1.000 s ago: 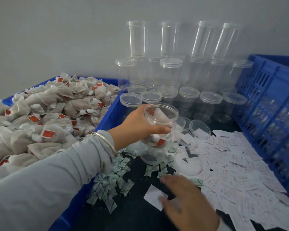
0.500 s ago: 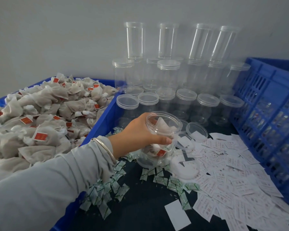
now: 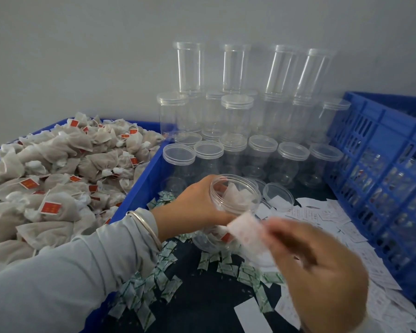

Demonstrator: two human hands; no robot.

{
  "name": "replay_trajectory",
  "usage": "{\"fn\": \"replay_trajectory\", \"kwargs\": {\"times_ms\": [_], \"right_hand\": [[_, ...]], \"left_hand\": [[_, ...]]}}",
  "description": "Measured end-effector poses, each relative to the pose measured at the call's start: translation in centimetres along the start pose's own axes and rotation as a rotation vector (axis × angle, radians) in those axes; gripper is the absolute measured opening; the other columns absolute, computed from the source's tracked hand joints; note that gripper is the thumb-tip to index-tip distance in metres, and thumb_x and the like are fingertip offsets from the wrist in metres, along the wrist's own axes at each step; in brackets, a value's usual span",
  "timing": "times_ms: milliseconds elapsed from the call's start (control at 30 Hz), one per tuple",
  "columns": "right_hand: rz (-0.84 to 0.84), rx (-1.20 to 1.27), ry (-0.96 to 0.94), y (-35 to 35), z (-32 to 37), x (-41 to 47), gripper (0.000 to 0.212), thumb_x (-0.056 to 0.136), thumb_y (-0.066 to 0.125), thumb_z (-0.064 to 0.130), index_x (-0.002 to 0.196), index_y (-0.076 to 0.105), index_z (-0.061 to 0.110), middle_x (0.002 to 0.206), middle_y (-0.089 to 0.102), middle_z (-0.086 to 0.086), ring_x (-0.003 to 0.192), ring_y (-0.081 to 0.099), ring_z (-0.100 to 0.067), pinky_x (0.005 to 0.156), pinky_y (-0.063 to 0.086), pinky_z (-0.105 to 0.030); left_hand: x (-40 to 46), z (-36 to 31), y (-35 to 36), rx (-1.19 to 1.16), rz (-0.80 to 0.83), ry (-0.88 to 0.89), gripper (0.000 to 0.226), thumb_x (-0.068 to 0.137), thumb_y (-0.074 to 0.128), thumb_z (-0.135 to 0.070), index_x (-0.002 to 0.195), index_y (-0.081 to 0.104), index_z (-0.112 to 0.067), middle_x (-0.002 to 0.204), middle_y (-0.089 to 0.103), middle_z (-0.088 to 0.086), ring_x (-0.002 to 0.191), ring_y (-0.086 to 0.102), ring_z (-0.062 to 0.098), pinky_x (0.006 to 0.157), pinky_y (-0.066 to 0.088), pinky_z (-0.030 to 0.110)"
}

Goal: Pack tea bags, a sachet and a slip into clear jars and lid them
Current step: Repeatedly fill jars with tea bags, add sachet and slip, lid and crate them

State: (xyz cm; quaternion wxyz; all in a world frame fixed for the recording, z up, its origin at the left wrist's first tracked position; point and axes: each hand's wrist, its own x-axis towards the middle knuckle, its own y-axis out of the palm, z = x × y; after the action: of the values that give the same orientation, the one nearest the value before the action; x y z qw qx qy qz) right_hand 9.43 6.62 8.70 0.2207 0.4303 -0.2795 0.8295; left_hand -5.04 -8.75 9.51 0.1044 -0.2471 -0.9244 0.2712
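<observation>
Dark bench under a grey wall carries everything. Just right of the blue bin of tea bags, the left hand has its grip wrapped round an open, tilted clear plastic jar holding tea bags. Beside the jar, the blurred right hand pinches a white paper slip.

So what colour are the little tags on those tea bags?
Red, with faint pale print, on the tea bags heaped in the blue bin; the head view shows it.

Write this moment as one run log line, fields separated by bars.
left hand: holds open jar with tea bags | right hand: brings paper slip toward jar | lid: not on
</observation>
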Motion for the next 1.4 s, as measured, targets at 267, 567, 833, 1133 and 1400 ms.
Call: {"fn": "replay_trajectory", "kwargs": {"times_ms": [267, 567, 833, 1133, 1400], "right_hand": [[0.042, 0.049, 0.201, 2.5, -3.9, 6.2, 0.029, 0.075, 0.075, 0.000, 0.093, 0.068, 0.021, 0.079, 0.067, 0.013, 0.075, 0.067, 0.000, 0.065, 0.050, -0.007], [0.159, -0.034, 0.116, 4.0, -4.7, 7.1, 0.016, 0.078, 0.073, 0.002, 0.094, 0.074, 0.005, 0.083, 0.072, -0.001, 0.082, 0.064, -0.001, 0.070, 0.048, -0.004], [0.417, -0.055, -0.017, 1.2, -3.3, 8.0, 0.023, 0.081, 0.057, 0.004, 0.096, 0.075, 0.005, 0.093, 0.072, 0.001, 0.090, 0.063, -0.002, 0.079, 0.046, -0.003], [0.646, -0.311, -0.216, -8.4, -3.3, 11.6, 0.017, 0.071, 0.073, -0.003, 0.086, 0.075, 0.006, 0.077, 0.072, -0.006, 0.077, 0.065, -0.024, 0.072, 0.054, -0.038], [0.430, -0.533, -0.328, -19.8, -4.8, 15.1, 0.013, 0.076, 0.069, -0.001, 0.088, 0.074, 0.001, 0.075, 0.071, -0.011, 0.071, 0.065, -0.029, 0.070, 0.051, -0.036]], "left_hand": [[0.0, -0.2, -0.1, 0.024, -0.002, 0.025, 0.089, 0.052, 0.090, -0.041, 0.128, 0.043, -0.033, 0.116, 0.059, -0.017, 0.107, 0.057, -0.002, 0.095, 0.046, 0.024], [0.1, 0.0, -0.2, 0.017, -0.028, 0.043, 0.088, 0.051, 0.090, -0.043, 0.127, 0.046, -0.033, 0.112, 0.061, -0.018, 0.104, 0.057, -0.005, 0.089, 0.046, 0.019], [-0.4, -1.3, -0.2, -0.029, -0.103, 0.079, 0.078, 0.043, 0.090, -0.046, 0.111, 0.053, -0.044, 0.108, 0.063, -0.021, 0.098, 0.059, -0.009, 0.076, 0.046, 0.011], [2.3, -9.6, 3.7, -0.111, -0.124, 0.247, 0.081, 0.038, 0.088, -0.042, 0.111, 0.054, -0.035, 0.101, 0.067, -0.018, 0.091, 0.064, -0.004, 0.074, 0.051, 0.013], [7.0, -21.7, 8.5, -0.002, -0.072, 0.465, 0.089, 0.039, 0.084, -0.054, 0.118, 0.046, -0.035, 0.113, 0.062, -0.009, 0.102, 0.063, 0.011, 0.087, 0.055, 0.033]]}}
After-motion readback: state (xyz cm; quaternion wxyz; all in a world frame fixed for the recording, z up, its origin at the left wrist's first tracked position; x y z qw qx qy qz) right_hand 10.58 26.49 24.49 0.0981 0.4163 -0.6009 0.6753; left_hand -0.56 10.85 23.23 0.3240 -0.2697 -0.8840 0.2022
